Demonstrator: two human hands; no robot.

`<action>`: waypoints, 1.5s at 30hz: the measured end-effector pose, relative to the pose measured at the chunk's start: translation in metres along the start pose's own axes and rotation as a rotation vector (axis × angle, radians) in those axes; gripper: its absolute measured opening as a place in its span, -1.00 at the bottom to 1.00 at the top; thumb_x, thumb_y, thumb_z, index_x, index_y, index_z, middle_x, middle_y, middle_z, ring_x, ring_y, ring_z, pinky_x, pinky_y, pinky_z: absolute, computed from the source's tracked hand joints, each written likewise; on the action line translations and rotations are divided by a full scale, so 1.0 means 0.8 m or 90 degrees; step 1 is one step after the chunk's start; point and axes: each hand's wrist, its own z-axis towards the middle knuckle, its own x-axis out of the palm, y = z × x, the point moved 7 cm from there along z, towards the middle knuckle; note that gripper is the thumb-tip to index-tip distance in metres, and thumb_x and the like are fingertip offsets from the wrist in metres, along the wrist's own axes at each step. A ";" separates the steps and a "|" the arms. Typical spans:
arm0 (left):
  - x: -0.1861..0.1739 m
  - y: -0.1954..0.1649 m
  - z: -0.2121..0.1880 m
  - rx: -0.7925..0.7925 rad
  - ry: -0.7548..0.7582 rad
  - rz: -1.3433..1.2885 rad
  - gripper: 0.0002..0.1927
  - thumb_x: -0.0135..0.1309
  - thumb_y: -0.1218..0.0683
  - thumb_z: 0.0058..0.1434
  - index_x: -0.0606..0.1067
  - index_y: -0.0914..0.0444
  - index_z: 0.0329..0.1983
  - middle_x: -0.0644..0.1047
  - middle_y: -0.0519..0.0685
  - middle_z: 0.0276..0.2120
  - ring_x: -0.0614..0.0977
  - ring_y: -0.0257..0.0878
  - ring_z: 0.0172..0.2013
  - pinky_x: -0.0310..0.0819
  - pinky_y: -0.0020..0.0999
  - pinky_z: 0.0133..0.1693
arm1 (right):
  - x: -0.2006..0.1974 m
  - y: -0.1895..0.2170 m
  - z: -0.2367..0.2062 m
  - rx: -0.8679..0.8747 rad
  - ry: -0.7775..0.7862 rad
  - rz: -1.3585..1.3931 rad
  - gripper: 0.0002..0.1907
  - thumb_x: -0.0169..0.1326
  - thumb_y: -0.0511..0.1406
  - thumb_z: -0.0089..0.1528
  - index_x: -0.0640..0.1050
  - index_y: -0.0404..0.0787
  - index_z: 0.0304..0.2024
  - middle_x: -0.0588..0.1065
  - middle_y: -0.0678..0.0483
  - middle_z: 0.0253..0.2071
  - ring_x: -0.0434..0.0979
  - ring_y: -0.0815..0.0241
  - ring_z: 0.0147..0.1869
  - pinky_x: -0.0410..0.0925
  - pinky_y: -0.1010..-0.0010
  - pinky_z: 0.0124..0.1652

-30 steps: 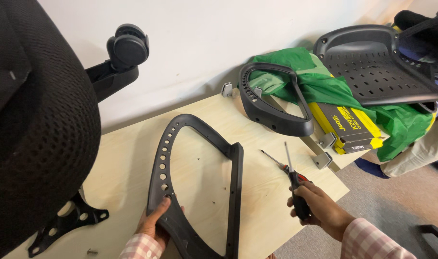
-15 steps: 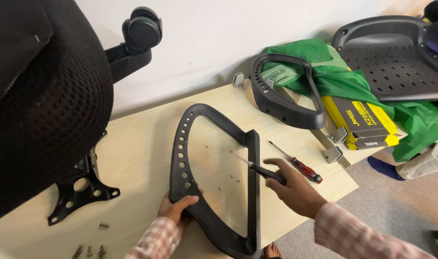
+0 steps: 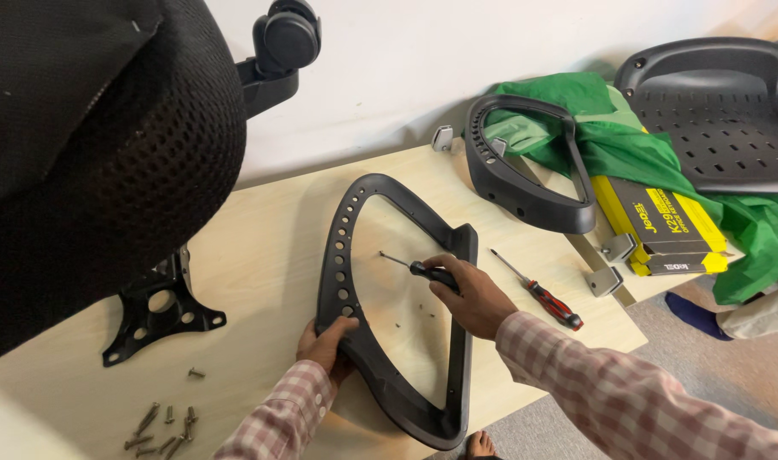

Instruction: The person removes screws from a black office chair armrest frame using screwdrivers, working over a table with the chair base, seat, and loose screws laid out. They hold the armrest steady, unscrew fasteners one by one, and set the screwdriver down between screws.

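Observation:
A black plastic chair armrest frame [image 3: 348,223] lies flat on the pale wooden board [image 3: 261,247]; it has a row of holes along its left side. My left hand [image 3: 324,343] grips its lower left edge. My right hand [image 3: 470,296] is closed on a black-handled screwdriver [image 3: 427,272], whose tip points left into the frame's open middle, near the row of holes. A second screwdriver [image 3: 544,295] with a red and black handle lies on the board just right of my right hand.
A black mesh chair back [image 3: 99,145] with a caster [image 3: 285,36] fills the upper left. Loose screws [image 3: 161,422] lie at the lower left. A second armrest [image 3: 525,166], green bag [image 3: 628,140], yellow box [image 3: 653,226], perforated seat pan [image 3: 721,119] and metal brackets [image 3: 606,268] sit at right.
My right hand put down the red-handled screwdriver on the board and brought the black-handled one left into the frame's opening. My left hand stays on the frame's lower edge.

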 end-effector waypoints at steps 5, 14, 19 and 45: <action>0.001 -0.006 -0.007 -0.015 -0.008 -0.034 -0.51 0.14 0.06 0.14 0.42 0.15 0.18 0.59 0.04 -0.16 0.67 -0.06 -0.25 0.60 -0.04 -0.29 | -0.014 -0.006 -0.023 0.122 0.032 0.075 -0.63 0.01 -0.16 0.32 0.47 0.01 0.18 0.49 -0.01 -0.31 0.45 0.17 -0.32 0.37 0.31 -0.28; 0.020 -0.020 -0.030 0.068 0.056 -0.037 -0.28 0.01 0.13 0.27 0.21 -0.35 0.44 0.59 -0.06 -0.06 0.68 -0.11 -0.22 0.63 0.00 -0.30 | -0.003 -0.019 -0.065 0.294 0.073 0.487 -0.59 -0.09 -0.21 0.32 0.57 -0.15 0.15 0.56 0.07 -0.38 0.38 0.38 -0.51 0.33 0.51 -0.46; 0.017 -0.020 -0.035 0.069 0.036 -0.036 -0.36 0.00 0.11 0.29 0.30 -0.34 0.38 0.60 -0.11 -0.06 0.68 -0.19 -0.23 0.64 -0.06 -0.32 | 0.015 -0.014 -0.073 0.317 0.108 0.489 -0.61 -0.12 -0.22 0.33 0.57 -0.19 0.12 0.55 0.04 -0.44 0.38 0.35 -0.59 0.33 0.49 -0.51; 0.008 -0.008 -0.017 0.065 0.055 -0.001 -0.76 0.17 0.01 0.22 0.56 0.04 -0.03 0.60 -0.17 -0.12 0.66 -0.23 -0.22 0.66 -0.07 -0.33 | 0.026 0.006 -0.082 0.362 0.145 0.497 -0.58 -0.14 -0.17 0.32 0.57 -0.12 0.13 0.55 0.05 -0.42 0.35 0.35 -0.59 0.34 0.48 -0.47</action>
